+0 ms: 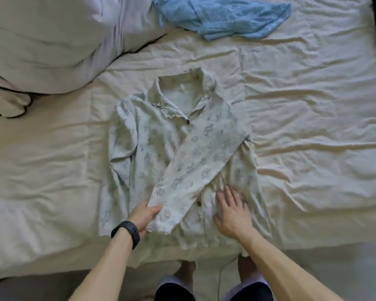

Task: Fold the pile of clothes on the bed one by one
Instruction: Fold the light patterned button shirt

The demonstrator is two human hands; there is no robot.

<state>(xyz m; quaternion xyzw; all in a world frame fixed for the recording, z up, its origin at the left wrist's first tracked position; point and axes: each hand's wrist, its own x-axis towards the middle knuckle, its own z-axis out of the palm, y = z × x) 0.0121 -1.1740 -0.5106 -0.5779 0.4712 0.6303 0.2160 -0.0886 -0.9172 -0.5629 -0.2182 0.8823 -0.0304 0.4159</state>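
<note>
bed (313,105): takes up pretty much the whole view; cream sheet, wrinkled all over; near edge runs along the bottom of the shot
pillow (52,40): big pale lump in the far-left corner, sitting on the sheet; a cream cloth with dark piping (7,101) pokes out just below it
floor (334,268): pale strip past the bed's near edge; the person's bare feet (188,270) are right up against the bed
shirt (143,148): pale green, flower print, buttons down the front; lying face up in the middle of the bed, collar pointing away, hem at the near edge
blue garment (226,18): lacy light-blue thing, crumpled at the far side, well apart from the shirt
sleeve (200,153): folded diagonally across the shirt front, from the right shoulder down to the lower left
right hand (232,213): flat on the shirt's lower front just beside the buttons; fingers spread straight, gripping nothing
left hand (146,216): pinching the sleeve's cuff end, thumb on top
wristband (126,232): black, on the left wrist
</note>
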